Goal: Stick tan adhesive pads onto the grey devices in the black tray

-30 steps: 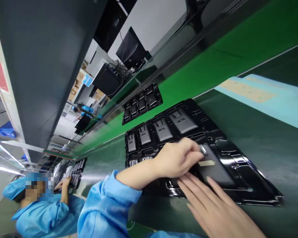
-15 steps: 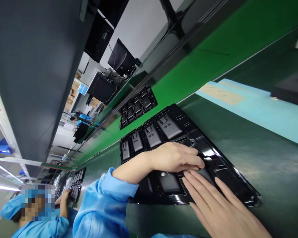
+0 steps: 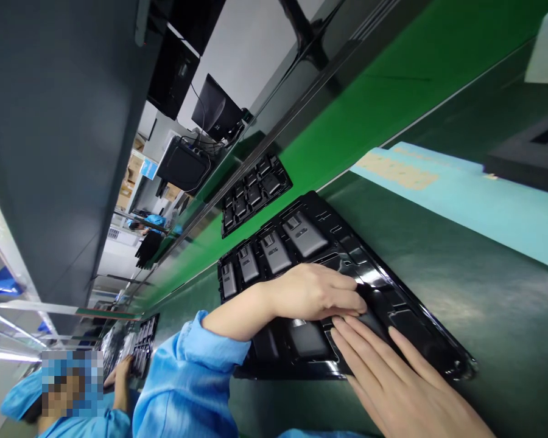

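left hand [image 3: 313, 292]: I'm laying it palm down across the middle of the glossy black moulded plastic tray [image 3: 438, 353], fingers stretched flat and pointing toward the tray's right end. No closed grip; fingertips are pressing on a tray pocket, and I can't tell what sits under them.
right hand [image 3: 402, 383]: I'm resting it flat on the tray's near edge, fingers extended and together, tips just beside the left fingertips. Grip is open, nothing held.
tray: it's lying on the dark green table [image 3: 484, 292], running diagonally away from me.
far row: flat grey rectangular parts [image 3: 304, 225] are sitting in the pockets along the tray's far side, four visible.
near row: one dark grey part [image 3: 308, 337] is sitting in a pocket between my forearm and right hand; the pockets at the right end are showing bare black plastic.
second tray [image 3: 253, 191]: a smaller-looking black tray of dark parts is lying on the bright green belt [image 3: 393, 97] beyond.
co-worker: a person in a blue smock [image 3: 73, 420] is working at another tray, lower left.
pale blue sheet [image 3: 461, 194]: it's lying on the table, right of the tray, well apart.
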A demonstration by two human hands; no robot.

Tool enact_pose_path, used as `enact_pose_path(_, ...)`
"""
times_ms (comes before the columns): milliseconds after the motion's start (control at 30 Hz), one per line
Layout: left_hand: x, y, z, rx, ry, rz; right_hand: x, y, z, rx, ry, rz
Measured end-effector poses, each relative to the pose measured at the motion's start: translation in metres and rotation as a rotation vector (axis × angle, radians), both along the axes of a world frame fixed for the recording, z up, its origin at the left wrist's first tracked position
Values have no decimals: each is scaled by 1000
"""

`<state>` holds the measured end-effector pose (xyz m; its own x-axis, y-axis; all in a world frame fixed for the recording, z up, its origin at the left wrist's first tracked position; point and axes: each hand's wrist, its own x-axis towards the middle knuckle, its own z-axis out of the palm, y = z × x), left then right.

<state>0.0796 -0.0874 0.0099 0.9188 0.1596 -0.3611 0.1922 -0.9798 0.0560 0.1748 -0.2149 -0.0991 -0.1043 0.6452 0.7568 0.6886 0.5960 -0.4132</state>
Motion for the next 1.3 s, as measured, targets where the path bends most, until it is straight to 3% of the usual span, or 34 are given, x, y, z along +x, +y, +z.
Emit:
enact_pose_path(167,2,-1,1,-15,28,39,-1,0,1,9,-8,-16)
enact_pose_path(433,7,-5,3,51,94,-31,-1,0,-2,-6,-35,-14)
enact_pose_path(867,-13,-8,-12,164,14,-58,1,1,4,0,-6,10)
enact_pose_path(1000,-32,-9,-21,276,-106,-111,1,2,4,6,16,11)
enact_pose_path(1133,-43,-10,-19,348,-273,-212,2,1,3,19,7,9)
enact_pose_path(1300,-42,-9,-14,379,-195,-258,1,-1,3,17,-5,8)
